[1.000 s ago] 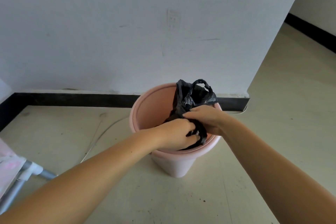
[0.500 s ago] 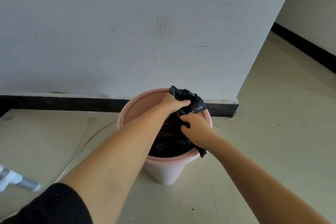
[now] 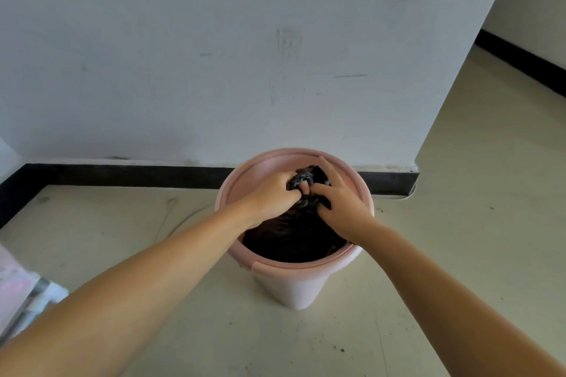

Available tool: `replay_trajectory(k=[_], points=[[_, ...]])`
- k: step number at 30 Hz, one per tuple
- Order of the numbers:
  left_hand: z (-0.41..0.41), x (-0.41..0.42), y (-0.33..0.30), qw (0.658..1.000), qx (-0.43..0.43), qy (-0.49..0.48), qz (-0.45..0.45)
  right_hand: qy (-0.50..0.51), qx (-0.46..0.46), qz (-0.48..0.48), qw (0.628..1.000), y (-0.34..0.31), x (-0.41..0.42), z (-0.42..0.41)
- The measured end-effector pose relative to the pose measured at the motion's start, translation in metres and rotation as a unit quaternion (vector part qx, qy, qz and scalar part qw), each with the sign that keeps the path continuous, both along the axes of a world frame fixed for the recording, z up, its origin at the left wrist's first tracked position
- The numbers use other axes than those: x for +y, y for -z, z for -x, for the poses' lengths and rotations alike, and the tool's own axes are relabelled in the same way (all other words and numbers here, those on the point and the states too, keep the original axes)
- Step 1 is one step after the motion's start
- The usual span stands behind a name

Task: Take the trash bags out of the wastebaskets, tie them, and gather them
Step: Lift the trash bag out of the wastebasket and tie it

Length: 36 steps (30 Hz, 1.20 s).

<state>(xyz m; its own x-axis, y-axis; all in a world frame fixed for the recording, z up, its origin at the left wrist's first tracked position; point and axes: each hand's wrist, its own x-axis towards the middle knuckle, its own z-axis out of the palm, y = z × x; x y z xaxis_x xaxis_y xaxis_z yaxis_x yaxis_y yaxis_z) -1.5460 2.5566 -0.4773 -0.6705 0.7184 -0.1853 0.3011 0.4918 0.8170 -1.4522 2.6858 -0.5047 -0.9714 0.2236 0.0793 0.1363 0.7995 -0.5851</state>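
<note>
A pink wastebasket [image 3: 291,281] stands on the floor against the wall. Inside it sits a black trash bag [image 3: 291,239], its bulk filling the near half of the opening. Both hands work over the basket's mouth. My left hand [image 3: 272,194] grips a twisted strand of the bag's top between curled fingers. My right hand [image 3: 340,202] pinches the bag's neck just beside it, with some fingers spread toward the far rim. The bunched top of the bag shows between the two hands.
A white wall [image 3: 245,55] with a black baseboard [image 3: 122,175] runs right behind the basket. Its corner [image 3: 416,168] lies to the right, with open floor beyond. A pink-and-white object on a metal frame [image 3: 27,294] sits at the left edge.
Both hands have come down lower into the basket's mouth and closed together on the bag's top. The loose bag handles that stood up a second ago are now bunched between the hands.
</note>
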Motion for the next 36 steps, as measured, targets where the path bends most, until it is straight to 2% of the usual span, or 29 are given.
replay_trajectory(k=[2, 5, 6, 7, 9, 10, 11, 13, 14, 15, 20, 24, 26, 30, 32, 34, 36], points=[[-0.001, -0.006, 0.000, 1.000, -0.028, 0.012, -0.006, -0.032, -0.034, 0.039, 0.998, -0.002, -0.005, 0.004], [0.002, -0.022, -0.009, 0.990, -0.120, 0.064, -0.027, -0.003, -0.047, 0.055, 0.997, -0.002, -0.009, 0.004], [0.007, -0.029, -0.010, 0.991, -0.122, 0.048, -0.036, 0.017, -0.041, 0.056, 0.997, -0.003, -0.010, 0.004], [0.015, -0.036, -0.011, 0.996, -0.080, 0.000, -0.036, 0.037, -0.029, 0.066, 0.997, -0.005, -0.010, 0.005], [0.036, -0.056, 0.001, 0.986, 0.077, -0.142, 0.048, 0.080, 0.009, 0.103, 0.991, -0.011, -0.009, 0.009], [0.042, -0.068, 0.008, 0.969, 0.075, -0.216, 0.090, 0.106, 0.031, 0.124, 0.986, -0.014, -0.008, 0.012], [0.044, -0.080, 0.018, 0.957, -0.018, -0.268, 0.106, 0.132, 0.053, 0.151, 0.978, -0.018, -0.006, 0.016], [0.038, -0.097, 0.034, 0.907, -0.307, -0.283, 0.051, 0.181, 0.088, 0.224, 0.954, -0.029, -0.003, 0.025], [0.031, -0.103, 0.037, 0.883, -0.388, -0.263, 0.022, 0.198, 0.100, 0.257, 0.940, -0.037, -0.003, 0.029], [0.027, -0.105, 0.040, 0.874, -0.416, -0.250, 0.004, 0.212, 0.115, 0.283, 0.928, -0.046, -0.003, 0.032], [0.024, -0.101, 0.035, 0.865, -0.399, -0.302, -0.035, 0.228, 0.243, 0.394, 0.856, -0.101, -0.001, 0.035], [0.031, -0.110, 0.026, 0.844, -0.408, -0.336, -0.093, 0.225, 0.324, 0.419, 0.818, -0.134, 0.008, 0.017], [0.040, -0.116, 0.027, 0.825, -0.415, -0.362, -0.128, 0.232, 0.357, 0.442, 0.790, -0.145, 0.012, 0.006], [0.059, -0.125, 0.047, 0.762, -0.397, -0.453, -0.237, 0.247, 0.405, 0.497, 0.726, -0.161, 0.017, -0.015], [0.086, -0.126, 0.082, 0.736, -0.395, -0.470, -0.286, 0.245, 0.413, 0.494, 0.725, -0.162, 0.018, -0.021], [0.071, -0.113, 0.068, 0.697, -0.409, -0.489, -0.328, 0.256, 0.396, 0.459, 0.753, -0.151, 0.020, -0.024], [0.031, -0.093, 0.026, 0.691, -0.406, -0.492, -0.341, 0.277, 0.349, 0.416, 0.793, -0.126, 0.022, -0.025]])
